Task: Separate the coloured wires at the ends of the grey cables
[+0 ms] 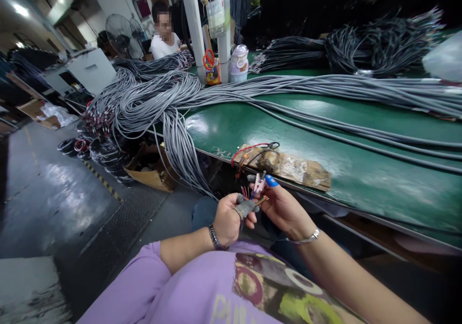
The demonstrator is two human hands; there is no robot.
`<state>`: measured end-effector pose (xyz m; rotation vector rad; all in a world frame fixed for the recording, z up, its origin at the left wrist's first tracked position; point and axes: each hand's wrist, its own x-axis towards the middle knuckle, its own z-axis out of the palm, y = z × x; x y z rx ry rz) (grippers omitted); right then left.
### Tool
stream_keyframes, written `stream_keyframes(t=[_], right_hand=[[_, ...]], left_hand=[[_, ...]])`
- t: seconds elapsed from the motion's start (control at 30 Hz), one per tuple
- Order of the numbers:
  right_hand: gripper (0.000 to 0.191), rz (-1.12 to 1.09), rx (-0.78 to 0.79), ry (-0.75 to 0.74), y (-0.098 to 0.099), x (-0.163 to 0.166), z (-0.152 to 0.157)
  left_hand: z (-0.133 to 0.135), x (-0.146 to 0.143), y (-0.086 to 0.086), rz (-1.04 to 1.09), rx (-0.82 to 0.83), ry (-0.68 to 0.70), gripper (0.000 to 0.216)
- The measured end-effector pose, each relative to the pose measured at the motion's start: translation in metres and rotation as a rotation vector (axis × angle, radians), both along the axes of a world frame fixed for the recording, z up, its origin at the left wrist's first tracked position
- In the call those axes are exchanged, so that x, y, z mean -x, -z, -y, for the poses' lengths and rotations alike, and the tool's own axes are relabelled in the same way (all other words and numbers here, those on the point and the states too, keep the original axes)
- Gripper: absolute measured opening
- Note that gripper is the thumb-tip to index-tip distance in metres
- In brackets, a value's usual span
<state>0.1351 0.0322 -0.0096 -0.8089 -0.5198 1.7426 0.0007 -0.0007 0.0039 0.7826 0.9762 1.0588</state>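
My left hand [230, 218] is closed around the end of a grey cable [206, 190], with a grey cover on one finger. Thin coloured wires [246, 192] fan out of the cable end between both hands. My right hand [283, 207] pinches those wires together with a small pale pink clip or connector [258, 185]; a blue cap sits on one fingertip. Both hands hover just below the front edge of the green table [361, 170]. A taped cardboard pad [292, 166] with red and black wires [249, 151] lies on that edge right above them.
Long bundles of grey cables [325, 90] run across the table and hang off its left end. Dark cable bundles [361, 49] lie at the back. Orange scissors [209, 59] and a jar [238, 63] stand by white posts. A person in white [164, 37] sits beyond. Cardboard box [149, 170] on the floor.
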Motion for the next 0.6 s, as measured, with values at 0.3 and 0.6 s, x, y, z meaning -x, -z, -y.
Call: stream_keyframes(t=[0.3, 0.6], right_hand=[[0.036, -0.093, -0.034, -0.103, 0.01, -0.002, -0.006], [0.035, -0.134, 0.06, -0.057, 0.014, 0.001, -0.01]], left_hand=[[-0.003, -0.007, 0.006, 0.007, 0.005, -0.007, 0.031], [-0.003, -0.009, 0.008, -0.004, 0.023, -0.007, 0.032]])
